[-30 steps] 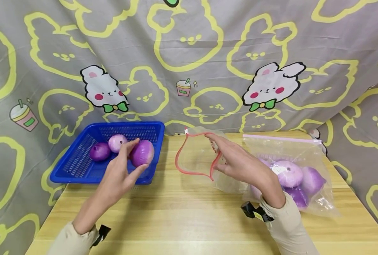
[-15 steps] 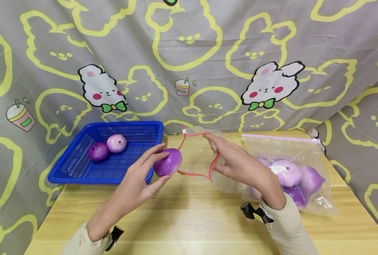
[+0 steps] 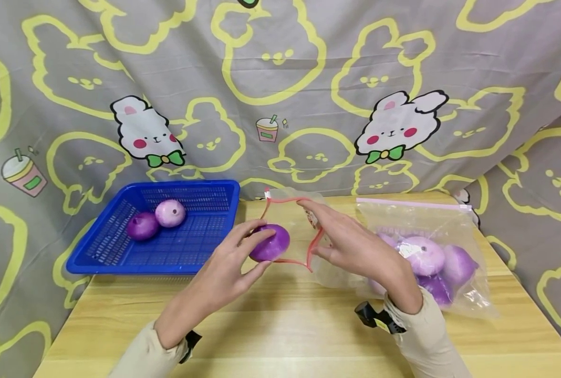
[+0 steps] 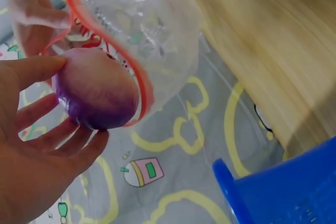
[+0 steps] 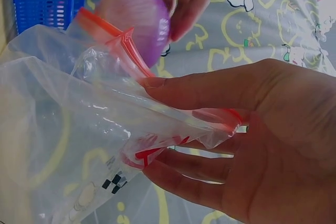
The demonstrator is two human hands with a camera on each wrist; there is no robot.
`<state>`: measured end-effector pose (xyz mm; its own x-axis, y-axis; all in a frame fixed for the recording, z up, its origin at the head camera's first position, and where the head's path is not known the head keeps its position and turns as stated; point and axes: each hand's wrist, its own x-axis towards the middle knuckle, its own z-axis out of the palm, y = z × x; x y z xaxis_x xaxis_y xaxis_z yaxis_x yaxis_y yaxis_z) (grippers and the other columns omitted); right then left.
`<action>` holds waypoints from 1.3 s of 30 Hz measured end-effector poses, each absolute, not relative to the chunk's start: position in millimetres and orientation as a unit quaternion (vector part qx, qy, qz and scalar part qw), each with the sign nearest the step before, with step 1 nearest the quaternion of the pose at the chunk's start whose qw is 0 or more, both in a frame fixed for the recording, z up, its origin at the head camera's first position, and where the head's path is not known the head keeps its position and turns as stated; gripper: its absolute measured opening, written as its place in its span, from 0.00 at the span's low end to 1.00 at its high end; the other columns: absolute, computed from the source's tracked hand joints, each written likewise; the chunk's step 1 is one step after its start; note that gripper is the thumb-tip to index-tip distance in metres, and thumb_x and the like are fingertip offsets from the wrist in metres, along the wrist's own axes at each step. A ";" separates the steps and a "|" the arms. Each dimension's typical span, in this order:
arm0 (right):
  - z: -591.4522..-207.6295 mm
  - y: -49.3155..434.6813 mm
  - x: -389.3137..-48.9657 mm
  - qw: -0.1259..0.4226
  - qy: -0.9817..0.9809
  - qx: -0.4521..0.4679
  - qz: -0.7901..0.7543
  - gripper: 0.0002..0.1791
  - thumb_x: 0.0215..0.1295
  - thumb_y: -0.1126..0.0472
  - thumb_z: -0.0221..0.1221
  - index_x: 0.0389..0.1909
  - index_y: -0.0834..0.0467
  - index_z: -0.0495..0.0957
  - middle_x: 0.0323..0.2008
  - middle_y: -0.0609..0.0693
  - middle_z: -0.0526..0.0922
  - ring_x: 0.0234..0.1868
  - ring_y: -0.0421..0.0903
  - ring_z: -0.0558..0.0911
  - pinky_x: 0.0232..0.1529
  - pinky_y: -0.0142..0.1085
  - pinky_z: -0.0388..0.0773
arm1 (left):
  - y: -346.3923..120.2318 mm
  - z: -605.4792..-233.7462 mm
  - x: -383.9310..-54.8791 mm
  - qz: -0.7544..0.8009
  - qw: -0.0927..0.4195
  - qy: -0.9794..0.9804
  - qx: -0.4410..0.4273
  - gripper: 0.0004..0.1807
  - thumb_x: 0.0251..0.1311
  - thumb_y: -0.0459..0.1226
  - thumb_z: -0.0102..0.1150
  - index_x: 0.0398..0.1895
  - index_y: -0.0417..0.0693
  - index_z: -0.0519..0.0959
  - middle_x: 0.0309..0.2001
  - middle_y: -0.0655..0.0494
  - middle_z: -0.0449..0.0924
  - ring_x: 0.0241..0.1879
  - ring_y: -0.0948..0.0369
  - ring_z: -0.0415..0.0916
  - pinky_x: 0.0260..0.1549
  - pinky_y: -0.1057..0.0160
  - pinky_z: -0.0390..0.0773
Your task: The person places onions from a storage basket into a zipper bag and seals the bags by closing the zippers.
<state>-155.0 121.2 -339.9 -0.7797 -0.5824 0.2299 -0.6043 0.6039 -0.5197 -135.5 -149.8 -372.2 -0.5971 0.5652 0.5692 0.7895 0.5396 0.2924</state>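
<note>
Between its thumb and fingers my left hand (image 3: 230, 262) holds a purple onion (image 3: 272, 242). In the left wrist view the onion (image 4: 97, 88) overlaps the red-edged mouth of a clear zip bag (image 4: 157, 30). My right hand (image 3: 351, 239) grips that zip bag (image 3: 290, 220) by its rim, and the mouth gapes toward the left hand. The right wrist view shows the right thumb (image 5: 199, 90) on one side of the plastic and the fingers on the other. Red and black printing marks the bag's side.
A blue basket (image 3: 195, 249) at the left holds a dark purple onion (image 3: 142, 226) and a paler onion (image 3: 170, 213). To the right lies a second zip bag (image 3: 380, 212) with a pink seal and several onions inside. A patterned curtain (image 3: 242, 79) hangs behind the wooden table (image 3: 280, 331).
My left hand has carried the onion rightward from over the basket to the bag's mouth. The right hand keeps its grip on the bag, nearly still.
</note>
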 end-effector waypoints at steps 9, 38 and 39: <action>-338.7 120.7 -151.6 0.025 -0.894 0.341 0.290 0.52 0.58 0.68 0.68 0.79 0.52 0.49 0.60 0.52 0.76 0.54 0.46 0.78 0.53 0.42 0.77 | -138.2 -377.3 -138.5 -0.206 0.218 -0.866 -0.400 0.29 0.53 0.36 0.75 0.60 0.48 0.77 0.63 0.48 0.73 0.64 0.51 0.67 0.60 0.49 0.72; -336.8 123.2 -152.5 0.018 -0.899 0.328 0.289 0.54 0.59 0.66 0.69 0.80 0.51 0.45 0.71 0.52 0.65 0.46 0.42 0.80 0.55 0.41 0.77 | -152.0 -382.4 -133.0 -0.202 0.230 -0.872 -0.383 0.21 0.60 0.33 0.66 0.57 0.46 0.78 0.63 0.47 0.73 0.65 0.50 0.68 0.61 0.48 0.68; -336.8 123.5 -152.8 0.015 -0.900 0.325 0.290 0.54 0.59 0.66 0.70 0.80 0.50 0.45 0.70 0.51 0.66 0.43 0.41 0.80 0.52 0.40 0.78 | -154.7 -382.1 -133.3 -0.211 0.234 -0.869 -0.381 0.19 0.60 0.33 0.65 0.56 0.45 0.79 0.63 0.47 0.73 0.64 0.50 0.68 0.60 0.47 0.69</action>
<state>-152.8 123.5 -336.8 -0.7882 -0.5764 0.2157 -0.5940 0.6206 -0.5119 -133.3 -154.7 -382.1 -0.5992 0.5640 0.5682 0.7616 0.6204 0.1873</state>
